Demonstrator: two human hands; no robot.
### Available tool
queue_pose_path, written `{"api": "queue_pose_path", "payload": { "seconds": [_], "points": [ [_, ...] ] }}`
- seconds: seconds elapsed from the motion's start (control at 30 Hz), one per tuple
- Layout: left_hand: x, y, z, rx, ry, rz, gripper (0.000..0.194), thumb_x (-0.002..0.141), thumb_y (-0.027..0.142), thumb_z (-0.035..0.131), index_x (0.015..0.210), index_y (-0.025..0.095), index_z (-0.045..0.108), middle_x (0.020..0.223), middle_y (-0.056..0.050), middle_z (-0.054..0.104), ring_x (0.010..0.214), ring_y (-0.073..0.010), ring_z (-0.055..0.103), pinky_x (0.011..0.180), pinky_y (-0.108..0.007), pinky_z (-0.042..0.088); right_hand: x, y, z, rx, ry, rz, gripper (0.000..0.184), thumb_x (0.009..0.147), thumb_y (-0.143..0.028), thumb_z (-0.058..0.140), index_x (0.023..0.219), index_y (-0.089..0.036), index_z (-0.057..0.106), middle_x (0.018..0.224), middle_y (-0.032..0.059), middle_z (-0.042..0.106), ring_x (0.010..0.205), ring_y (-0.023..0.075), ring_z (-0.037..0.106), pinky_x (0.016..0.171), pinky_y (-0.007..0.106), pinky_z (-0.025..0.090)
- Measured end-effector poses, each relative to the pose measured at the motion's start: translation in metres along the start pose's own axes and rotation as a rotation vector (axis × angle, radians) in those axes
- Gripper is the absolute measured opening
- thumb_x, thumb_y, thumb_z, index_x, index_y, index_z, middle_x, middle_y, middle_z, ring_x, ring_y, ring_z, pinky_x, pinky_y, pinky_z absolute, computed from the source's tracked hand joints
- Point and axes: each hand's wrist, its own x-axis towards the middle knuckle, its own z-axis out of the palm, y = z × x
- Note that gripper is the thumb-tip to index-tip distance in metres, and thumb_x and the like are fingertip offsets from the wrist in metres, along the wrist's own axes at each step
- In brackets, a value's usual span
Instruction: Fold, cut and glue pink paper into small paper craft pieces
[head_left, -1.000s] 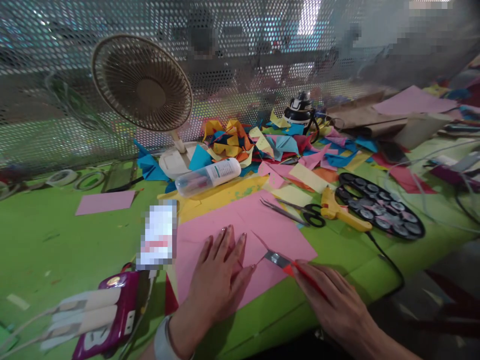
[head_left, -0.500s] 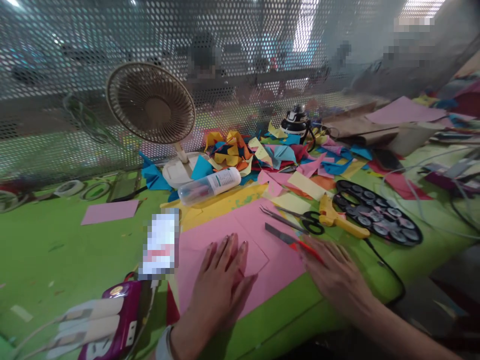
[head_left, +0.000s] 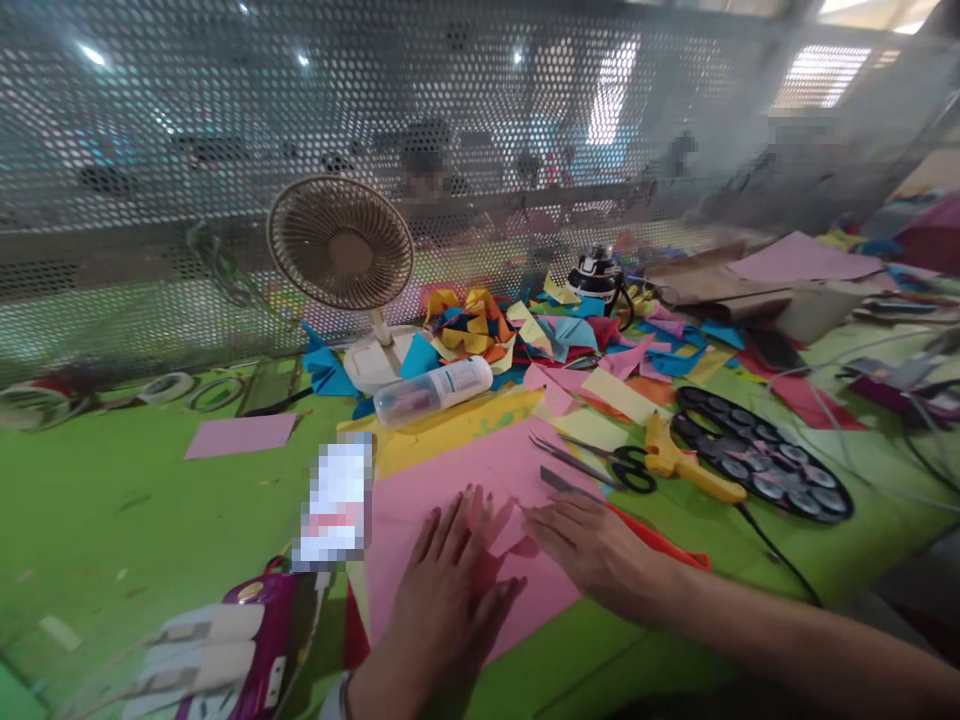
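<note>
A sheet of pink paper [head_left: 427, 490] lies before me on the green table. My left hand [head_left: 450, 570] rests on it with the fingers stretched out, pressing down. Beside it, my right hand [head_left: 585, 545] has its fingertips closed on the edge of a raised pink paper flap [head_left: 508, 532]; its thumb is hidden. A knife with a grey blade [head_left: 559, 482] and an orange handle [head_left: 660, 540] lies partly behind my right hand. Just beyond are tweezers [head_left: 574, 460] and black-handled scissors [head_left: 634, 468].
A yellow glue gun [head_left: 690, 460] and a black palette of round wells [head_left: 765, 455] lie to the right. At the back stand a fan [head_left: 345, 250], a clear bottle [head_left: 435, 388] and folded paper scraps [head_left: 472, 325]. A phone [head_left: 334, 500] and purple power strip [head_left: 259, 640] are at left.
My right hand has left the knife and moved left onto the pink paper, where a flap now stands raised. The knife lies on the table. My left hand stays on the paper.
</note>
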Motion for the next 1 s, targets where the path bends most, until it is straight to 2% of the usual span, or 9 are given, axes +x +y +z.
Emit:
{"api": "queue_pose_path", "payload": {
  "seconds": [0.17, 0.33, 0.43, 0.53, 0.63, 0.7, 0.77, 0.9, 1.0],
  "points": [
    [-0.002, 0.0, 0.004, -0.023, 0.017, -0.006, 0.071, 0.09, 0.054, 0.037, 0.146, 0.018, 0.012, 0.15, -0.01, 0.02, 0.136, -0.0283, 0.024, 0.107, -0.047, 0.026, 0.006, 0.004, 0.003, 0.073, -0.019, -0.014, 0.036, 0.089, -0.013, 0.045, 0.124, -0.011, 0.05, 0.125, 0.0128, 0.056, 0.113, 0.0209, 0.053, 0.093, 0.038, 0.045],
    [-0.002, 0.001, 0.0, -0.036, 0.005, -0.018, 0.07, 0.091, 0.054, 0.036, 0.146, 0.017, 0.013, 0.15, -0.01, 0.021, 0.136, -0.0265, 0.023, 0.108, -0.046, 0.025, 0.013, 0.001, 0.009, 0.031, 0.007, -0.135, 0.031, 0.086, -0.005, 0.043, 0.114, -0.009, 0.057, 0.113, 0.0131, 0.064, 0.105, 0.0213, 0.058, 0.09, 0.038, 0.048],
    [-0.002, 0.003, -0.003, -0.036, 0.014, -0.016, 0.071, 0.09, 0.055, 0.036, 0.146, 0.017, 0.013, 0.15, -0.01, 0.022, 0.136, -0.0267, 0.022, 0.108, -0.046, 0.025, 0.014, 0.006, 0.002, 0.106, 0.109, -0.14, 0.029, 0.087, -0.004, 0.041, 0.109, -0.006, 0.059, 0.107, 0.013, 0.066, 0.102, 0.0191, 0.06, 0.088, 0.032, 0.05],
    [-0.003, 0.003, -0.002, -0.019, 0.052, -0.011, 0.07, 0.09, 0.054, 0.038, 0.146, 0.019, 0.015, 0.15, -0.01, 0.023, 0.137, -0.0271, 0.021, 0.108, -0.045, 0.026, 0.013, 0.027, -0.013, 0.127, 0.227, -0.118, 0.027, 0.089, -0.007, 0.041, 0.107, -0.009, 0.061, 0.104, 0.0112, 0.068, 0.102, 0.0169, 0.061, 0.091, 0.031, 0.049],
    [-0.003, 0.0, 0.002, 0.009, 0.087, 0.011, 0.069, 0.089, 0.055, 0.038, 0.146, 0.021, 0.016, 0.148, -0.008, 0.028, 0.135, -0.0271, 0.025, 0.107, -0.044, 0.027, 0.012, 0.067, -0.027, 0.015, 0.252, 0.069, 0.027, 0.092, -0.015, 0.039, 0.107, -0.014, 0.062, 0.107, 0.0093, 0.067, 0.105, 0.0182, 0.06, 0.091, 0.034, 0.049],
    [-0.003, -0.002, 0.005, 0.023, 0.086, 0.039, 0.069, 0.089, 0.056, 0.037, 0.145, 0.023, 0.016, 0.146, -0.007, 0.032, 0.134, -0.0275, 0.028, 0.106, -0.044, 0.027, 0.012, 0.1, -0.031, -0.087, 0.219, 0.365, 0.028, 0.093, -0.02, 0.038, 0.106, -0.014, 0.063, 0.108, 0.0091, 0.067, 0.104, 0.0192, 0.06, 0.092, 0.034, 0.047],
    [-0.003, -0.005, 0.005, 0.021, 0.067, 0.065, 0.068, 0.089, 0.057, 0.037, 0.145, 0.024, 0.018, 0.146, -0.008, 0.034, 0.133, -0.0282, 0.03, 0.106, -0.045, 0.027, 0.012, 0.131, -0.032, -0.182, 0.049, 0.649, 0.029, 0.092, -0.024, 0.04, 0.11, -0.015, 0.061, 0.113, 0.0089, 0.065, 0.105, 0.0197, 0.06, 0.092, 0.032, 0.046],
    [-0.003, -0.009, -0.005, -0.028, -0.024, 0.107, 0.066, 0.089, 0.058, 0.035, 0.143, 0.023, 0.024, 0.146, -0.008, 0.032, 0.133, -0.0283, 0.029, 0.106, -0.047, 0.027, 0.016, 0.16, -0.034, -0.244, -0.061, 0.78, 0.031, 0.085, -0.024, 0.053, 0.112, -0.011, 0.061, 0.124, 0.0179, 0.056, 0.102, 0.0296, 0.061, 0.082, 0.04, 0.05],
    [-0.004, -0.009, -0.018, -0.071, -0.112, 0.112, 0.063, 0.09, 0.059, 0.031, 0.143, 0.026, 0.026, 0.147, -0.007, 0.031, 0.134, -0.0293, 0.027, 0.106, -0.054, 0.026, 0.022, 0.139, -0.039, -0.3, -0.055, 0.776, 0.03, 0.085, -0.023, 0.052, 0.112, -0.013, 0.06, 0.134, 0.0204, 0.046, 0.103, 0.0351, 0.059, 0.077, 0.047, 0.05]
  ]
}}
